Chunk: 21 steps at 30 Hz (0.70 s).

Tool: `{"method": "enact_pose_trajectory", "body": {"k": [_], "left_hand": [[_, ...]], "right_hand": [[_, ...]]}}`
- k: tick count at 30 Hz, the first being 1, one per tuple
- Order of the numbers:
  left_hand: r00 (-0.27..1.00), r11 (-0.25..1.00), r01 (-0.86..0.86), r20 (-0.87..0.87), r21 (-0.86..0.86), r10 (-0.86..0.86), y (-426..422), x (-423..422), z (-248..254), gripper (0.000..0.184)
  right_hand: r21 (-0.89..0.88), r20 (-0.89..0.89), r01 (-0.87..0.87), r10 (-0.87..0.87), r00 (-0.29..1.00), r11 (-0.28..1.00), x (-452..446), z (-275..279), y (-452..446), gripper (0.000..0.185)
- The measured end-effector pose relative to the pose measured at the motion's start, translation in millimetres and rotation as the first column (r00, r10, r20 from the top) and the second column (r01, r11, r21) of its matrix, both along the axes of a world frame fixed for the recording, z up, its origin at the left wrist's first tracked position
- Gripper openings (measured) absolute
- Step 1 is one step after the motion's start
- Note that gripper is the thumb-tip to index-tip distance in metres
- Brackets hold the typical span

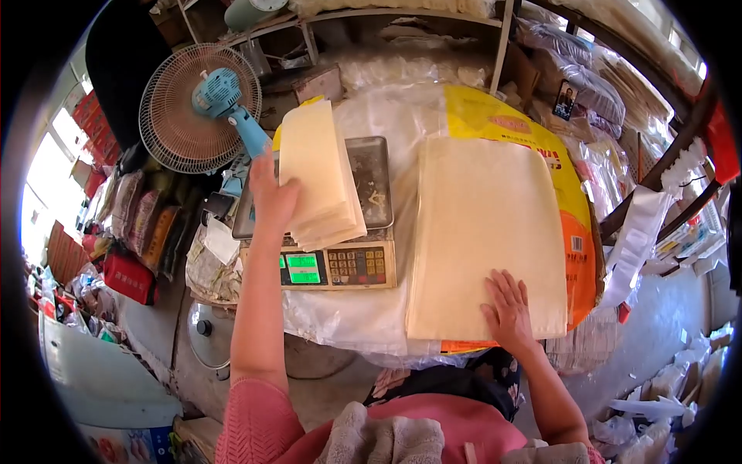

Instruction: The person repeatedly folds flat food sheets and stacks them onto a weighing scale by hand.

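A thick folded stack of pale cream sheets [321,174] stands over the metal pan of a digital scale [362,267], whose display is lit green. My left hand [272,193] is at the left side of this stack, thumb against its face and fingers partly hidden behind its edge. To the right, a larger flat pile of cream sheets [487,232] lies on a yellow and orange printed sack [581,224]. My right hand [508,309] rests flat on the lower right part of that pile, fingers spread, holding nothing.
A blue fan [219,93] stands behind the scale at the left. Clear plastic sheeting [332,313] covers the front of the work surface. Shelves with bundles line the back, and a phone [565,100] leans among plastic bags at the right.
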<state>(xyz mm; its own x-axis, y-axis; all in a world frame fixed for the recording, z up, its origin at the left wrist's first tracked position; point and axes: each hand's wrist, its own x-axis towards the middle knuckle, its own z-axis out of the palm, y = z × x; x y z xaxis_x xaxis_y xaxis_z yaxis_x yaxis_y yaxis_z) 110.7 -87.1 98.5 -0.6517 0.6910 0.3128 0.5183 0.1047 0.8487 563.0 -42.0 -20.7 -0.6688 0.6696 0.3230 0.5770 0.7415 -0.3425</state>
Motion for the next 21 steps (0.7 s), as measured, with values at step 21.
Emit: {"method": "enact_pose_trajectory", "body": {"k": [21], "left_hand": [[0.817, 0.871, -0.230, -0.573, -0.433, -0.069, 42, 12, -24, 0.072]], "right_hand": [[0.111, 0.102, -0.361, 0.351, 0.931, 0.926, -48, 19, -37, 0.016]]}}
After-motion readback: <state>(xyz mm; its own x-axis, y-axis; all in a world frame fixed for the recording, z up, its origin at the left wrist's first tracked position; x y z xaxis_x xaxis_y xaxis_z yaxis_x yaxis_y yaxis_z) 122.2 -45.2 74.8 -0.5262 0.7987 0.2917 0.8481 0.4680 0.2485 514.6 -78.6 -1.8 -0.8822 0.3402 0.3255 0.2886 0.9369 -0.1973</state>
